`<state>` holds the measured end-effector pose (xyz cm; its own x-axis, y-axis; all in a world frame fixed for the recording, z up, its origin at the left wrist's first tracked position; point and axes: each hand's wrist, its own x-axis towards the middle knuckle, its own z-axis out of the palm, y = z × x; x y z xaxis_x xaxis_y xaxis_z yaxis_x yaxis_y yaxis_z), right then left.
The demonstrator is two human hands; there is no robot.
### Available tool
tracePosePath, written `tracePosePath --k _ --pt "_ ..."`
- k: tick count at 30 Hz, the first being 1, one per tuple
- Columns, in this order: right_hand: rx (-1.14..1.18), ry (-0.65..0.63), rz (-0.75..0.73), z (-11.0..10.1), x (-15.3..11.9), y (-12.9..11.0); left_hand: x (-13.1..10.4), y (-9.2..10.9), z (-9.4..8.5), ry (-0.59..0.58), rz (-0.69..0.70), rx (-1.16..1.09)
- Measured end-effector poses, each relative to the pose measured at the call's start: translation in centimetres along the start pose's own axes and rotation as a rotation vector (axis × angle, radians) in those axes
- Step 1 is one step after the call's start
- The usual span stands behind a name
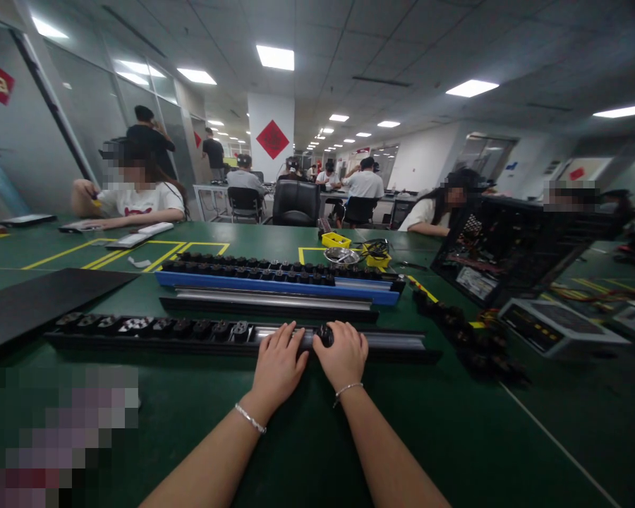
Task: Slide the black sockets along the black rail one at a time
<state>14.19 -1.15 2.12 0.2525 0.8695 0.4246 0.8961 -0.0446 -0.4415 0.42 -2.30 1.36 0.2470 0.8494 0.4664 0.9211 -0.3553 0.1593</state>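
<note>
A long dark rail (402, 341) with a silvery channel lies across the green table in front of me. Several black round modules (184, 328) sit in a row along its left part. My left hand (280, 363) rests on the bare middle of the channel, its fingers spread and nothing seen in them. Just right of it, my right hand (342, 353) has its fingers wrapped round a black round module (325, 334) on the rail. Behind are a second dark rail (275, 300) and a blue rail (243, 283) carrying rows of black modules.
Loose black modules (455, 324) lie at the right, near a power supply box (555, 328) and an open computer case (497, 247). A metal dish (341, 255) and a yellow tray (336, 240) stand behind the rails. A black sheet (47, 300) lies left; people sit across the table.
</note>
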Motion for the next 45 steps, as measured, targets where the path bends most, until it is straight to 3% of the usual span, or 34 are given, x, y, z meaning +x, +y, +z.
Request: tracePosePath --k 21,45 --pt "-0.079 -0.025 -0.02 -0.4 0.0 0.7 -0.6 -0.5 -0.6 -0.07 0.023 -0.089" --pt "-0.11 -0.008 0.066 -1.1 0.4 2.5 -0.6 -0.7 -0.8 -0.098 0.018 -0.11"
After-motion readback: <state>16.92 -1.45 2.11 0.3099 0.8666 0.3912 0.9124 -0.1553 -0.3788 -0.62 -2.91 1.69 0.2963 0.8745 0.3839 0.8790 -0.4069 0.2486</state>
